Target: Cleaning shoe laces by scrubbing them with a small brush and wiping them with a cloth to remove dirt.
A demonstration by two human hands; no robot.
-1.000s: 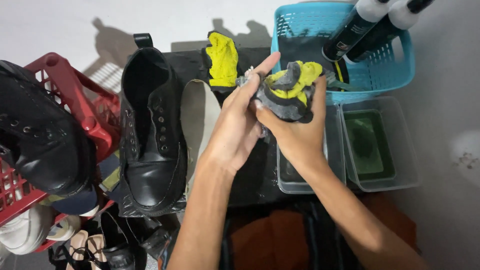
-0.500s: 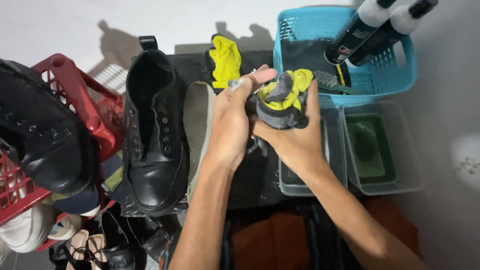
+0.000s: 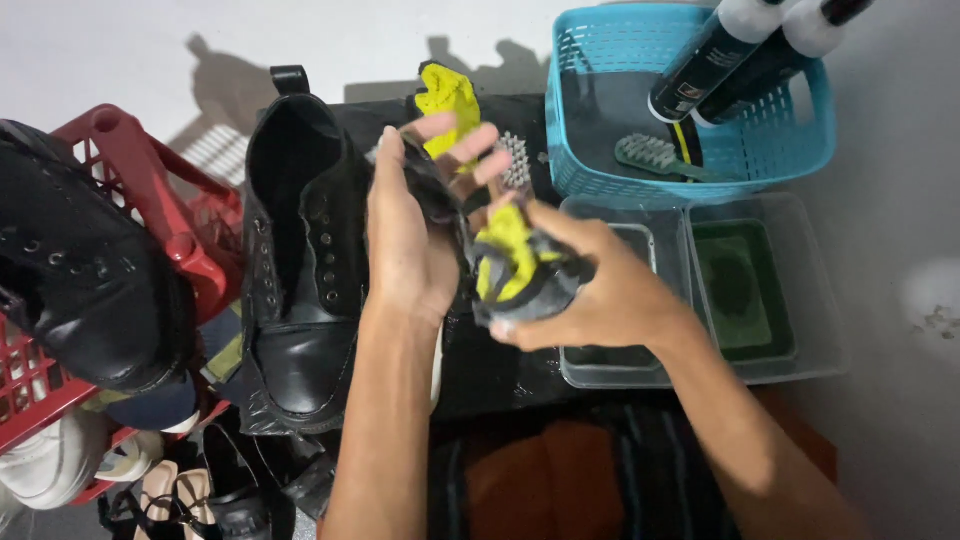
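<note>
Over a black mat, 2 bare hands work a crumpled grey-and-yellow cloth (image 3: 520,268).

Right hand (image 3: 590,295) is clenched around the cloth; left hand (image 3: 415,225) is spread, fingers loose against its upper edge. Black boot (image 3: 300,260) stands just left, beside a red basket (image 3: 150,200). Blue basket (image 3: 600,100) holds a brush (image 3: 655,155) and 2 bottles (image 3: 745,45).

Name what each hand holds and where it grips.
Right hand clutches a grey-and-yellow glove around its bunched middle; left hand is open, touching its edge.
</note>
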